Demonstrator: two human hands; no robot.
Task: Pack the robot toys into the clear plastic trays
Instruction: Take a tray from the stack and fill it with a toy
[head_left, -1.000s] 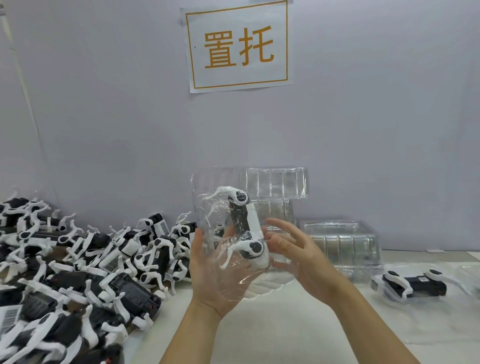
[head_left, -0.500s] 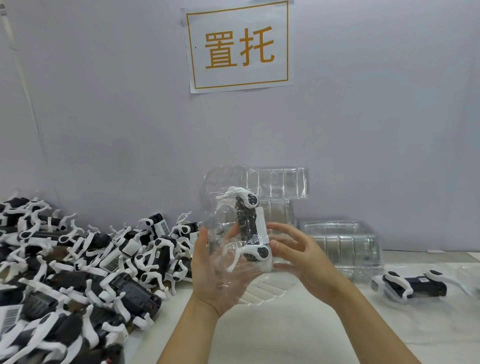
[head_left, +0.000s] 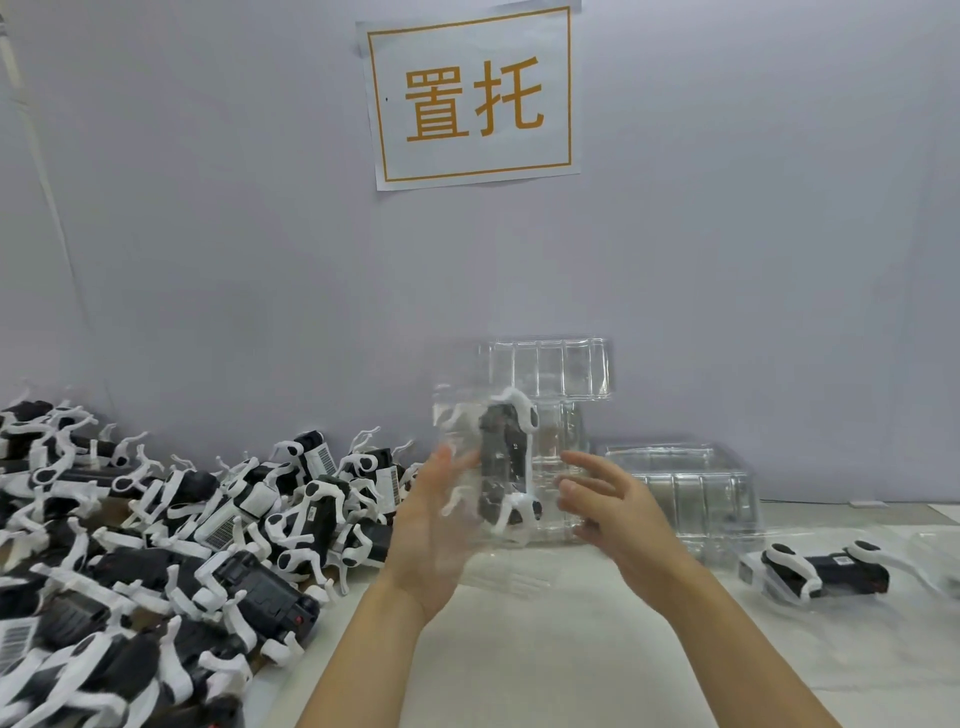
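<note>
A clear plastic tray (head_left: 457, 415) is held upright above the table, with a black and white robot toy (head_left: 501, 462) seated in it. My left hand (head_left: 431, 530) holds the tray from behind and below, and its palm shows through the plastic. My right hand (head_left: 613, 509) is at the tray's right edge with its fingers spread and relaxed; whether they touch the tray is blurred. A large pile of loose robot toys (head_left: 208, 530) covers the table's left side.
Stacks of empty clear trays (head_left: 685, 483) stand against the back wall, one taller stack (head_left: 550, 369) right behind the held tray. A packed toy in its tray (head_left: 826, 569) lies at the right. A paper sign (head_left: 472, 98) hangs on the wall.
The tray with the toy has turned more upright and shifted slightly right. My right hand's fingers have come off the toy and spread out beside the tray.
</note>
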